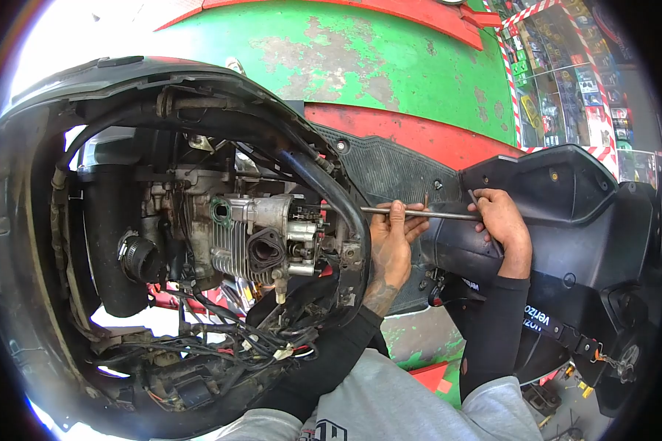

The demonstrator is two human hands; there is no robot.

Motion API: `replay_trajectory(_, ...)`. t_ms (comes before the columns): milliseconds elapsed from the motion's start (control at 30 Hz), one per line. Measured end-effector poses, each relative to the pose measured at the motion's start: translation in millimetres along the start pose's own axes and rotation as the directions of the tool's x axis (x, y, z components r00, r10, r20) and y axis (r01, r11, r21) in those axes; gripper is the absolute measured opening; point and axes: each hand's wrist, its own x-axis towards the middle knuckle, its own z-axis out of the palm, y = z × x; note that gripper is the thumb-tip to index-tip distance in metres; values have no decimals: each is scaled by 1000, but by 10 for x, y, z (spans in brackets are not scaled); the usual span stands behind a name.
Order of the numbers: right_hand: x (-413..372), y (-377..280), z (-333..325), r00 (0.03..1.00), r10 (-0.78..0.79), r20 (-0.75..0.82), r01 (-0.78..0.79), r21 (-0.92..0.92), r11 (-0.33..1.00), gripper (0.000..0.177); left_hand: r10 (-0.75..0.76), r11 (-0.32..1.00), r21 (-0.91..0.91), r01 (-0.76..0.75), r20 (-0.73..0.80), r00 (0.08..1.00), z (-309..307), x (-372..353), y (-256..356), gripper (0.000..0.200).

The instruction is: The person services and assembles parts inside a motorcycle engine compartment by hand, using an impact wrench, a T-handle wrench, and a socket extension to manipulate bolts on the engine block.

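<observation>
My right hand (502, 224) grips the crossbar of a long T-handle wrench (450, 215). My left hand (392, 246) holds the shaft between thumb and fingers, nearer the engine. From there the shaft runs left, level with the floorboard, and passes behind the curved frame tube (354, 220). Its far end points at the upper side of the uncovered cylinder head (301, 239), where metal valve parts show. The finned cylinder (232, 253) of the scooter engine sits left of the head, with an open intake port (265, 251) facing up.
A black air duct with a clamp (129, 246) stands left of the engine. Loose wiring (250, 349) lies along the near side of the frame. The black floorboard (397, 173) and front panels extend right. A glass display case (566, 88) stands beyond the green platform (419, 73).
</observation>
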Motion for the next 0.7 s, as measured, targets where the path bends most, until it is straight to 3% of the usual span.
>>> replay_trajectory(200,134,109,3,996,-88,30,88,7,996,44,18,1000,3,-18,-39,999,-8,22,6,25)
replay_trajectory(400,67,120,-61,999,-14,36,13,30,999,37,7,1000,10,-7,48,999,26,-10,-19,25)
replay_trajectory(700,125,69,-72,998,-49,42,52,-73,996,38,14,1000,-6,-14,-15,1000,42,-7,13,27)
